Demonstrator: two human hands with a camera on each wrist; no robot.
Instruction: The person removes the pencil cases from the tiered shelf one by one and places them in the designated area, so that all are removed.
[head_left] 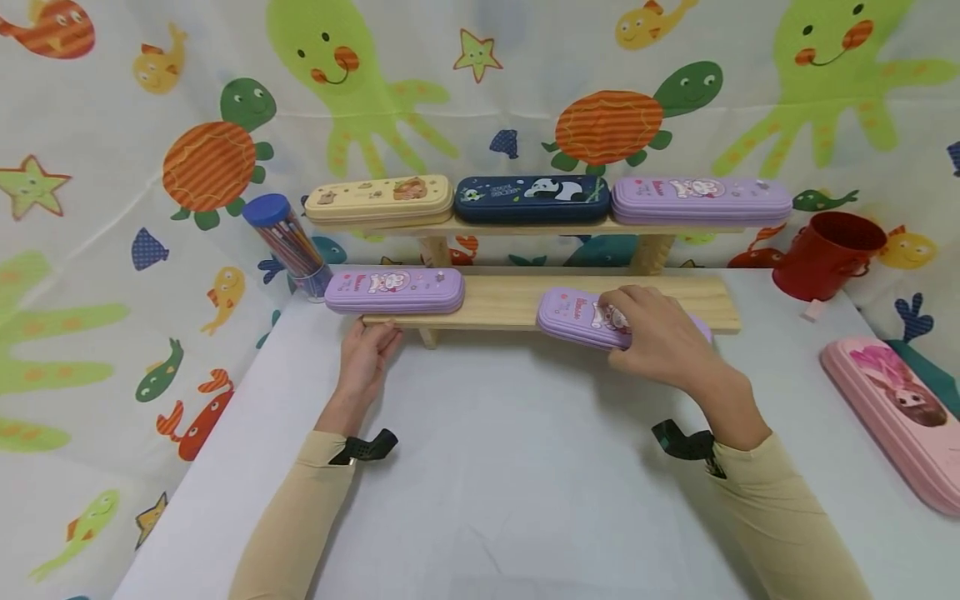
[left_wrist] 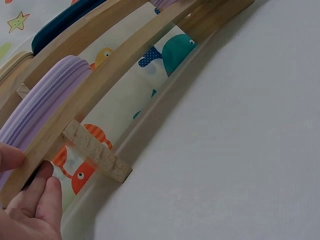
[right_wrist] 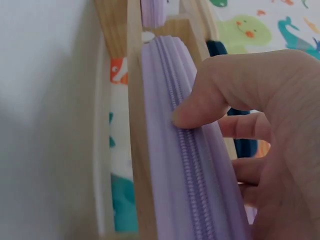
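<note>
My right hand grips a purple zippered pencil case from above, at the right part of a wooden rack's lower board. The case sits at a slant, its near left corner over the board's front edge. In the right wrist view the thumb presses beside the zipper, fingers round the far side. My left hand pinches the left end of the lower board, thumb above and fingers below, as the left wrist view shows. Just above that hand, a second purple pencil case lies on the board.
On the upper board lie a yellow case, a navy panda case and a purple case. A cup of pencils leans at left. A red pot and a pink case are at right.
</note>
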